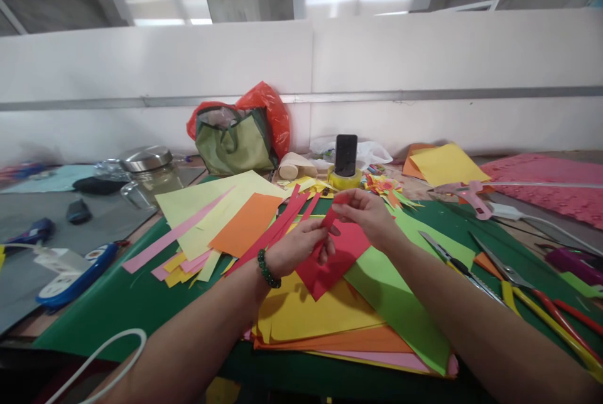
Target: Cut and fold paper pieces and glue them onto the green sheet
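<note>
Paper [331, 218], one small smooth red piece, is pinched between the left hand [304, 244] and the right hand [374, 218], above one flat red sheet [349, 248]. One bracelet [264, 267] of round green beads rings the left wrist. To the right lie one slim cutter [458, 264] and one pink glue gun [479, 205]; beyond the hands, one black rectangular phone [346, 154] stands upright.

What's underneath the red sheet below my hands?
Yellow paper and a light green sheet emerge from beneath the red sheet; what lies under its middle is covered, so can't be seen.
</note>
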A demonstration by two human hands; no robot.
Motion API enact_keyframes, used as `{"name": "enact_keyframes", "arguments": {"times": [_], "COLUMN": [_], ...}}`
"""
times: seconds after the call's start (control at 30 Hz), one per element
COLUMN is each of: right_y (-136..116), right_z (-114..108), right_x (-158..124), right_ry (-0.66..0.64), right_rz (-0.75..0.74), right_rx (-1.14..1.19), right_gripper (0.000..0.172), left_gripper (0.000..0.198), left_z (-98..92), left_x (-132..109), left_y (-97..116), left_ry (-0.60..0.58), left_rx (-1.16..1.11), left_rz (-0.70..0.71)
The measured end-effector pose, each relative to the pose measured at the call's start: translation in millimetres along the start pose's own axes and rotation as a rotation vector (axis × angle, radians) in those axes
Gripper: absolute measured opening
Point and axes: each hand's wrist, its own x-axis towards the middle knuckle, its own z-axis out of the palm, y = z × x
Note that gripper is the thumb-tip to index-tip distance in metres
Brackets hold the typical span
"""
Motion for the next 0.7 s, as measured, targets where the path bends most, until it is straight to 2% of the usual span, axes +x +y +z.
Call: {"name": "enact_keyframes", "arguments": {"times": [0.07,0.13,0.2,0.3,0.37,0.5,0.7], "right_y": [1,0,-2,-6,-9,-12,-8], "right_z": [1,1,3,8,12,17,17], "right_x": [0,-1,-3,-8,-11,-16,-17], "right_ry": [0.067,0.065,0.017,-0.083,-0.113,-0.126,-0.136], "right_rz": [-0.005,0.008,0.022,0.078,0.124,0.143,0.069], "right_rx": [0.020,0.034,0.027,-0.013,-0.050,-0.154,-0.205], "right_gripper": [0.037,0.038,0.038,0.038,0.041,0.044,0.042], "left_gripper": [0.028,0.035,0.039,0.041,0.041,0.036,0.030], "left_z": [0.8,1.8,2.2,-0.7,-4.3,-8.3,-3.9], "left_x": [-2,-3,-3,0,3,5,2], "left_y": [-1,-1,1,2,2,2,6], "left_ry": [-0.080,-0.113,-0.054,0.176,0.290,0.321,0.352], "left_rx": [0.035,0.046,0.050,0.040,0.013,-0.047,-0.043], "left_rz": [-0.005,-0.016,0.010,0.118,0.172,0.188,0.223]}}
